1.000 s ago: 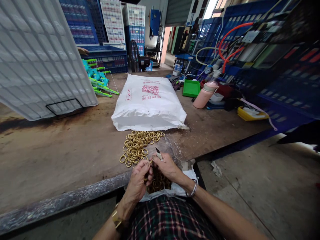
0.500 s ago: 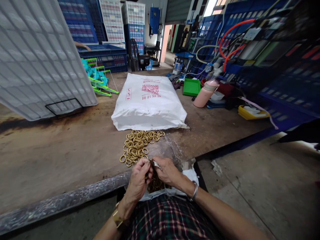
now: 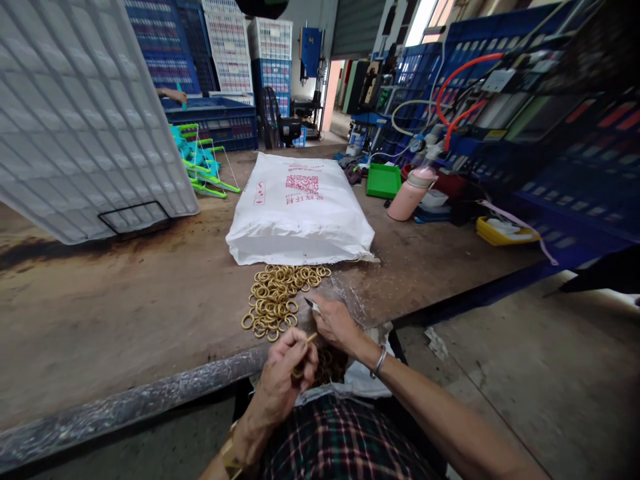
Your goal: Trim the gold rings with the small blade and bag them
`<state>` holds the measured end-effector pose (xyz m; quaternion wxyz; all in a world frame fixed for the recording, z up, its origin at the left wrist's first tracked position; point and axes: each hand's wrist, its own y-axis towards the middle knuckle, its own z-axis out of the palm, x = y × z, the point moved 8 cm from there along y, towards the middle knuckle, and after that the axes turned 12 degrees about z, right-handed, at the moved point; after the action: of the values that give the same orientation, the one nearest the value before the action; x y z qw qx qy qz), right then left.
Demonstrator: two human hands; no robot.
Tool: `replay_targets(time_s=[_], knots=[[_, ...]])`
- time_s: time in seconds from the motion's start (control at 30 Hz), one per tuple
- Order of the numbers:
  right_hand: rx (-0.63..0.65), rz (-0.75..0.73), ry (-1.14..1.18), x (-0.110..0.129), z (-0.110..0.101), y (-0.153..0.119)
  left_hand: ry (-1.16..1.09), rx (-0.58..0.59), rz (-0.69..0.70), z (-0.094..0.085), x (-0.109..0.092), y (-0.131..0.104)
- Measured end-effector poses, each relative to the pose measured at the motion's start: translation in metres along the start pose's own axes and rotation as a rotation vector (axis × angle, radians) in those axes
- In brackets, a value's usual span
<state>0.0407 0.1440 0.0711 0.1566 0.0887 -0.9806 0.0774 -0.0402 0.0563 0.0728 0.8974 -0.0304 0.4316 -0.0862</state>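
Note:
My left hand (image 3: pixel 287 367) is closed, pinching a brass-coloured ring (image 3: pixel 312 337) that shows edge-on at its fingertips. Above and to its right, my right hand (image 3: pixel 336 323) is wrapped round a small blade (image 3: pixel 311 304) with a pale handle and a dark tip pointing up and left. A pile of brass-coloured rings (image 3: pixel 273 293) lies on the table just beyond both hands. Darker rings (image 3: pixel 330 363) sit in an open white bag (image 3: pixel 357 379) at my lap, partly hidden under my hands.
A white printed sack (image 3: pixel 300 220) lies behind the ring pile. To the left leans a white crate (image 3: pixel 100 127) near green and turquoise parts (image 3: pixel 203 163). Right of the sack are a green tray (image 3: pixel 383 181), pink bottle (image 3: pixel 407 197) and yellow tray (image 3: pixel 505 232). Another person's hand (image 3: pixel 174 95) shows far back.
My hands have moved apart: the right with the blade went up and right, the left came down and nearer my body. The ring in my left fingertips and the blade tip now show.

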Motion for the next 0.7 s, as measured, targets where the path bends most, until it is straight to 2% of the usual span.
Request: replay_targets(time_s=[0.1,0.17,0.3,0.4,0.57,0.7], knots=[[-0.059,0.015,0.032,0.013,-0.003,0.008,-0.050,-0.102,-0.031,-0.013,0.004,0.001],[-0.055,0.054,0.005,0.022,-0.002,0.012,-0.050,-0.137,-0.031,-0.022,0.005,0.002],[-0.041,0.066,-0.038,0.030,0.002,0.017,-0.129,-0.153,-0.020,-0.029,0.003,0.002],[-0.070,0.047,-0.002,0.026,0.002,0.020,-0.201,-0.164,-0.059,-0.029,0.004,0.003],[-0.042,-0.002,0.265,0.015,0.000,0.019,-0.313,-0.189,-0.124,-0.029,0.007,0.009],[-0.031,-0.143,0.533,0.018,-0.017,0.004,-0.253,-0.318,-0.085,-0.038,0.006,0.015]])
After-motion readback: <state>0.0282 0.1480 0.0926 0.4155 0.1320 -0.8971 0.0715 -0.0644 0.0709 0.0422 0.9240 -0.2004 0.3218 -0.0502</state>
